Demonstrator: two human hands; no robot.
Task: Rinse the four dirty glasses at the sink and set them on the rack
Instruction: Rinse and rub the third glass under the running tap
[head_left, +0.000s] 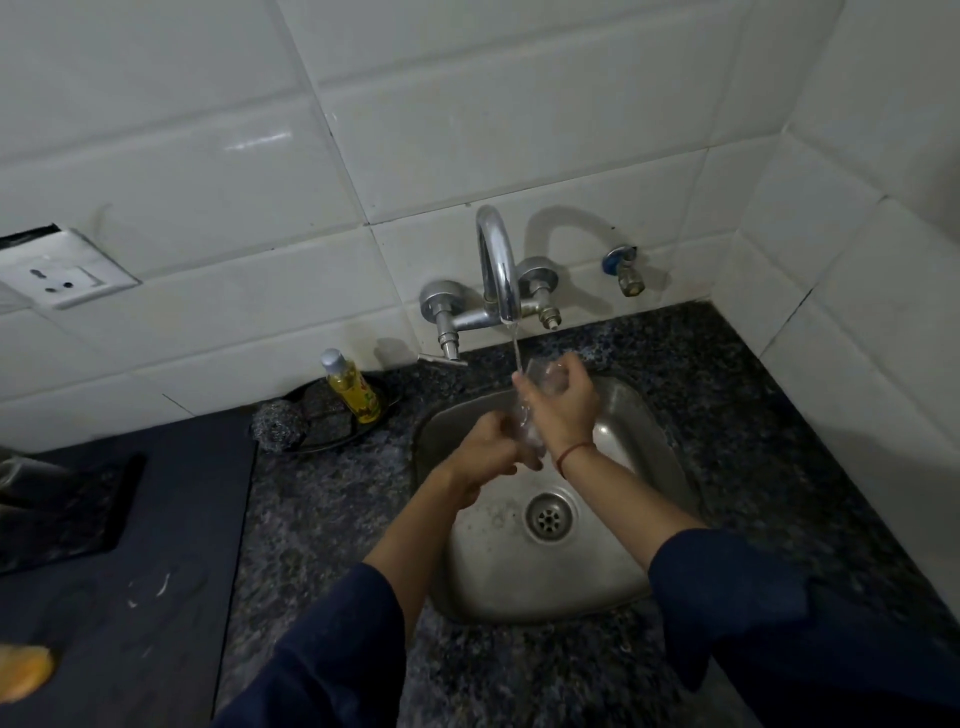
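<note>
Both hands are over the sink (655, 415), locked onto one clear glass (525, 422) that sits just under the faucet (500, 265) spout, at about twelve o'clock from the drain (548, 516). A thin stream of water (516, 349) runs down from the spout and meets the glass near its upper end. The left hand (485, 460) is curled tight around the lower end of the glass, at roughly nine o'clock from it; the right hand (563, 410) wraps the upper part from the three o'clock side, fingers folded over the rim end, a red thread (571, 453) round that wrist. The glass is tilted, its upper end leaning away toward the tiled wall; how much water is inside is too blurred to tell. Dark blue sleeves cover both forearms lower down. Out at ten o'clock from the sink, on the speckled counter (332, 499), a yellow soap bottle (353, 387) stands in a dark dish beside a steel scrubber (275, 423).
</note>
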